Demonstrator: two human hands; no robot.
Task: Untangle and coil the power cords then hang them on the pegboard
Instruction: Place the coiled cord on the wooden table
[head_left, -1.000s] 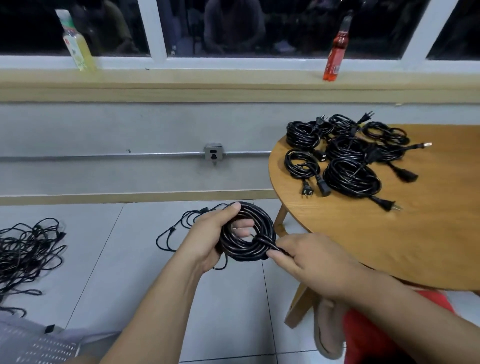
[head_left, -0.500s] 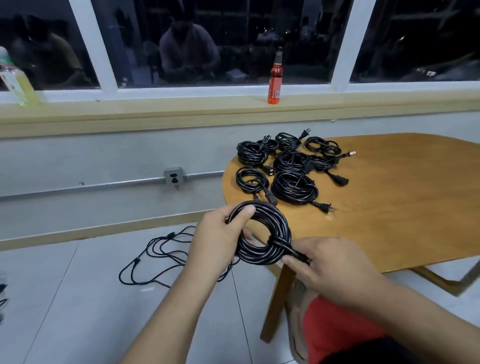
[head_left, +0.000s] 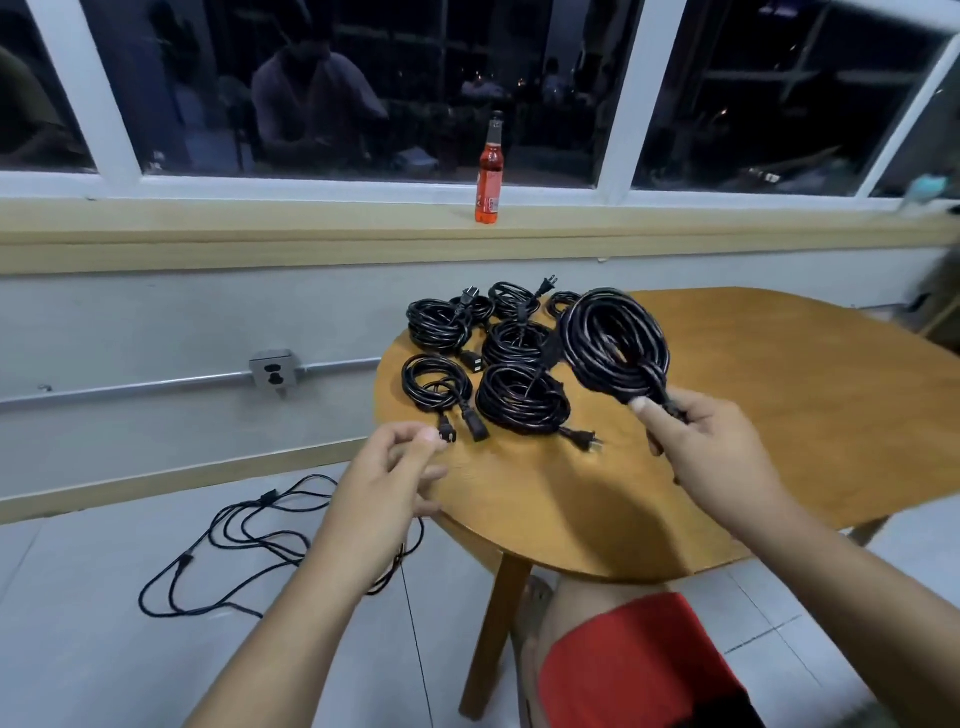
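Head view: the right hand (head_left: 711, 441) grips a coiled black power cord (head_left: 613, 338) above the round wooden bench (head_left: 779, 389), beside other coiled black cords (head_left: 519, 400); the left hand (head_left: 384, 478) hangs loosely curled, empty.

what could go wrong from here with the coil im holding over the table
1. The right hand pinches the coiled cord at one end only. No tie shows, so the loops may slip and spring apart.
2. Finished coils crowd the table edge with plugs sticking out. Setting this one among them could snag and re-tangle them.
3. A loose cord sprawls on the floor beside the table, where feet might catch it.
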